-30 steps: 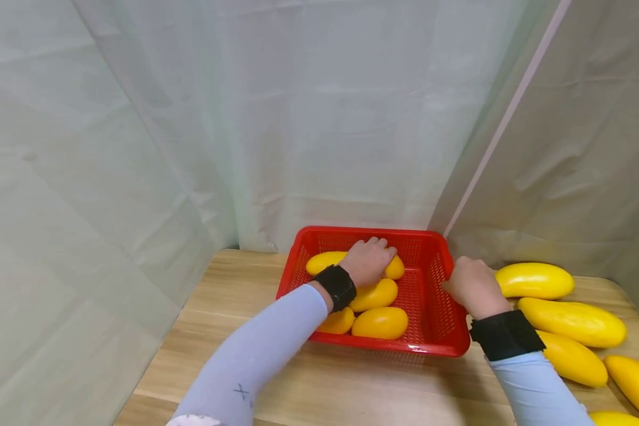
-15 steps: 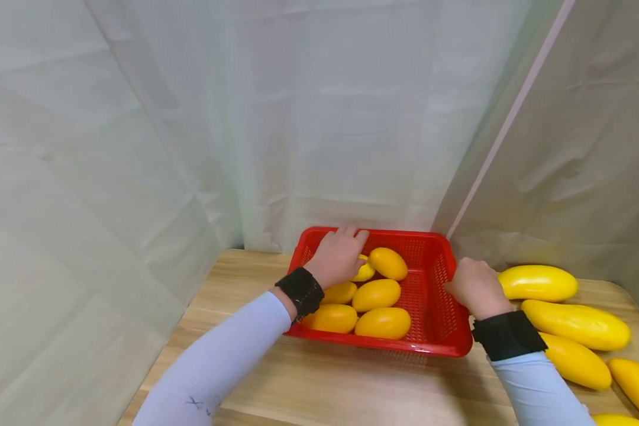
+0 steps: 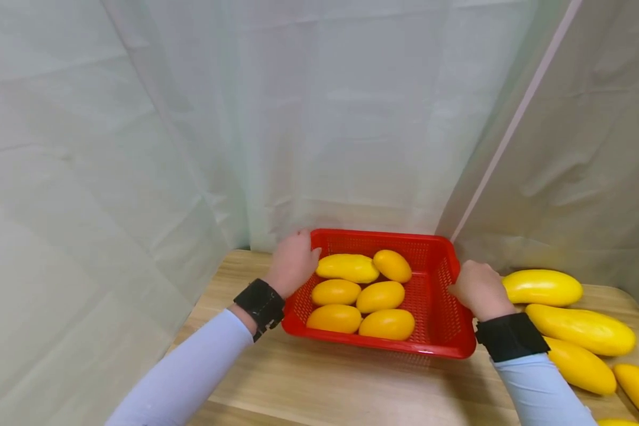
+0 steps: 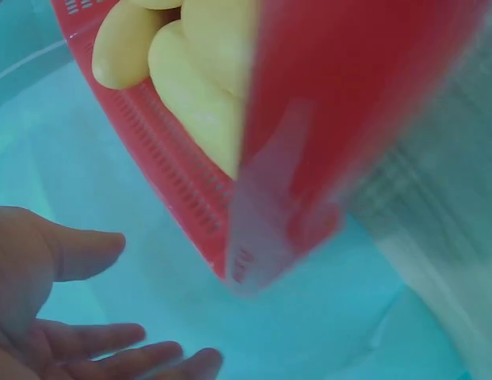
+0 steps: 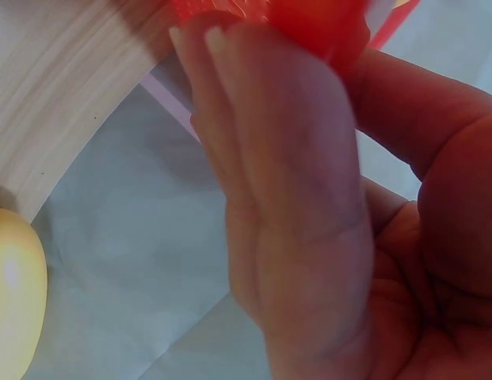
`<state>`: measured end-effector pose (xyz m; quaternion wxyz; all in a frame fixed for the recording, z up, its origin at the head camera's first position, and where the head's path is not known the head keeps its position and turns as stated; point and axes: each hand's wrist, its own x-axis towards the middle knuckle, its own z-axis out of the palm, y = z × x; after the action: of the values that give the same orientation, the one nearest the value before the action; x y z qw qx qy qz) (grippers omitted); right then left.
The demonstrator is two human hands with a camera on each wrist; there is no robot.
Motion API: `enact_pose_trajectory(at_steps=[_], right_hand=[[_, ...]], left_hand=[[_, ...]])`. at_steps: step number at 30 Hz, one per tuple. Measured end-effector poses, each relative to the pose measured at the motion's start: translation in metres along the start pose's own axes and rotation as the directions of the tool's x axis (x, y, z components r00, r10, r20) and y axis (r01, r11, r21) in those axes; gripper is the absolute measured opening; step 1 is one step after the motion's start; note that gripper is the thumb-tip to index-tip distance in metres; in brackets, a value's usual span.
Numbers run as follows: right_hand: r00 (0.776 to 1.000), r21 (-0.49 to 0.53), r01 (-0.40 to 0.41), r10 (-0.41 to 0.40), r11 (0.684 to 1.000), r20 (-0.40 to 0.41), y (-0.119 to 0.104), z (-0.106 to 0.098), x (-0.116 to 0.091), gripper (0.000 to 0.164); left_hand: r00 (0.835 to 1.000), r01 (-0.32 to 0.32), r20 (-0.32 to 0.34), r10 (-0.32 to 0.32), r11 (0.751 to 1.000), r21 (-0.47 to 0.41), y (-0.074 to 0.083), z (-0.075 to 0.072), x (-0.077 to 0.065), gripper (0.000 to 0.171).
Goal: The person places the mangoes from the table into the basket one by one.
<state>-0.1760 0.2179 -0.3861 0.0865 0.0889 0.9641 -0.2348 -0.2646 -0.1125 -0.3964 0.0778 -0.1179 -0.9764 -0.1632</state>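
A red perforated plastic basket [image 3: 442,328] stands on the table with several smooth, oval yellow fruits like mangoes [image 3: 386,324] in it. A longer yellow fruit [image 3: 348,268] lies along its back left. My left hand [image 3: 291,263] is at the basket's left side, near the back corner. In the left wrist view its thumb and fingers [image 4: 127,360] are spread, with a gap between them and the basket. My right hand [image 3: 479,288] grips the basket's right rim; in the right wrist view the fingers [image 5: 297,158] and thumb lie on opposite sides of the red wall.
Several long yellow fruits [image 3: 580,328] lie on the wooden table [image 3: 346,384] to the right, close to my right wrist. A pale curtain [image 3: 351,118] hangs right behind the basket and along both sides of the table.
My left hand has let go of the fruit at the back of the basket and moved left to the basket's left rim. The right hand stays on the right rim.
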Motion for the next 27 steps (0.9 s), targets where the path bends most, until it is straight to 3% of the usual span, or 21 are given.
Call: enact_pose_trajectory(at_steps=[4, 9, 18, 27], right_hand=[[1.0, -0.009, -0.003, 0.003, 1.0, 0.002, 0.002, 0.0, 0.002, 0.026], [1.0, -0.014, -0.006, 0.006, 1.0, 0.003, 0.002, -0.001, 0.004, 0.027], [1.0, -0.004, 0.0, 0.0, 1.0, -0.001, 0.003, 0.001, 0.001, 0.026], [1.0, -0.037, 0.02, -0.021, 0.999, -0.019, 0.005, -0.001, 0.001, 0.025]], left_hand=[[0.997, 0.066, 0.031, -0.064, 0.996, -0.061, -0.007, 0.001, -0.005, 0.023], [0.99, 0.121, 0.084, -0.112, 0.986, -0.114, -0.012, 0.004, -0.008, 0.019], [0.977, 0.146, 0.17, -0.125, 0.982, -0.116, -0.017, 0.006, -0.011, 0.009], [0.977, 0.164, 0.156, -0.148, 0.982, -0.093, -0.019, 0.003, -0.006, 0.011]])
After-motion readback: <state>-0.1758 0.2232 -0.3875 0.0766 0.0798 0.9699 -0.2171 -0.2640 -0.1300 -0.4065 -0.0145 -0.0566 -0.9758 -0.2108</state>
